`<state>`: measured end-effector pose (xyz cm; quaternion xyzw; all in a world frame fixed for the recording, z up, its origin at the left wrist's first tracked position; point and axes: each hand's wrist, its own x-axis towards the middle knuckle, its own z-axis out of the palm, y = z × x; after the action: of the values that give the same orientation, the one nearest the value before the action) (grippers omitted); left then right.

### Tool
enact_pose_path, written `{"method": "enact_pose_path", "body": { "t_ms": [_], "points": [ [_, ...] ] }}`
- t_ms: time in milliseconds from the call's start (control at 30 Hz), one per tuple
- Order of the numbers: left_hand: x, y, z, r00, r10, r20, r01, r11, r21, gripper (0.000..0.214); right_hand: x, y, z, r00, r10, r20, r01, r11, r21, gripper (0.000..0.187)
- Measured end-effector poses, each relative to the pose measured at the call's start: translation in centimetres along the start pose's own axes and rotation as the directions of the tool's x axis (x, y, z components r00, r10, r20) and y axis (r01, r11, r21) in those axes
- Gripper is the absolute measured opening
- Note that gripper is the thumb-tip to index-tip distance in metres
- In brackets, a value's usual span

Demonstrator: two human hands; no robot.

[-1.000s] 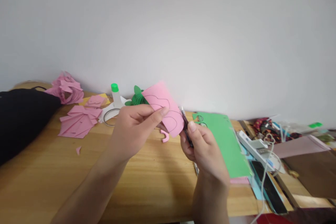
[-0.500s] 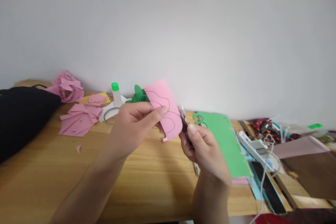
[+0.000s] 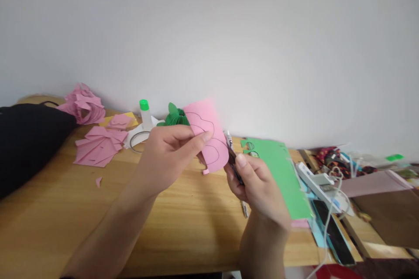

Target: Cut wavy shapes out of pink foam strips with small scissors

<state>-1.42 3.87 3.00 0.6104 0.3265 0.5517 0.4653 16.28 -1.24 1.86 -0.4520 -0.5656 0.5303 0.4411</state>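
Far L, a black cloth item (image 3: 29, 144) lies on the wood table (image 3: 183, 235), w/ a pink folded-paper bundle (image 3: 85, 107) just behind it, near the wall (image 3: 229, 43). Next, a pleated pink pile (image 3: 98, 146), a small pink scrap (image 3: 98, 182) in front of it, & a yellow sheet (image 3: 133, 118) w/ pink paper on top. Then a green-capped bottle (image 3: 145, 113) standing upright, w/ a thin ring (image 3: 130, 143) flat just in front. L hand (image 3: 168, 157) is closed, thumb on top, pinching the pink card (image 3: 209, 139) by its L side; a green pleated piece (image 3: 175, 117) sits behind. Card's held up above table, approx. mid-view, between both hands, tilted, w/ dark curved lines drawn on it; a small curl of pink shows at its bottom end. R hand (image 3: 257, 178) is wrapped round dark scissors (image 3: 233, 163), which meet card's R edge; blade gap n/c, can't tell. White pen-like stick (image 3: 228, 138) runs behind R hand. Further R: green sheet (image 3: 279, 178), white power strip (image 3: 316, 187) & phone (image 3: 334, 235) w/ cable across it.
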Motion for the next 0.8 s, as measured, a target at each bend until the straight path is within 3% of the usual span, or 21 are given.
{"method": "enact_pose_path", "body": {
  "t_ms": [233, 467, 633, 733, 800],
  "points": [
    [-0.4, 1.2, 0.8, 0.994, -0.05, -0.097, 0.054, 0.998, 0.043, 0.04, -0.1, -0.1, 0.0, 1.0, 0.007, -0.02, -0.007, 1.0, -0.001, 0.049],
    [-0.4, 0.2, 0.1, 0.998, 0.033, -0.053, -0.023, 0.984, 0.178, 0.037, 0.0, -0.2, 0.1, 0.998, 0.054, -0.018, -0.054, 0.999, -0.001, 0.05],
    [-0.3, -0.1, -0.1, 0.997, 0.015, -0.073, 0.002, 0.974, 0.227, 0.038, 0.6, -0.3, -0.2, 0.996, 0.075, -0.039, -0.077, 0.995, -0.059, 0.052],
    [0.1, -0.5, -0.4, 0.982, 0.053, -0.183, 0.025, 0.915, 0.403, 0.041, 1.0, -0.4, -0.9, 0.99, 0.117, -0.073, -0.128, 0.976, -0.174, 0.056],
    [0.6, -1.0, -0.9, 0.957, 0.114, -0.265, 0.061, 0.819, 0.571, 0.042, 1.0, -0.2, -1.5, 0.98, 0.133, -0.149, -0.169, 0.948, -0.268, 0.057]
  ]
}}
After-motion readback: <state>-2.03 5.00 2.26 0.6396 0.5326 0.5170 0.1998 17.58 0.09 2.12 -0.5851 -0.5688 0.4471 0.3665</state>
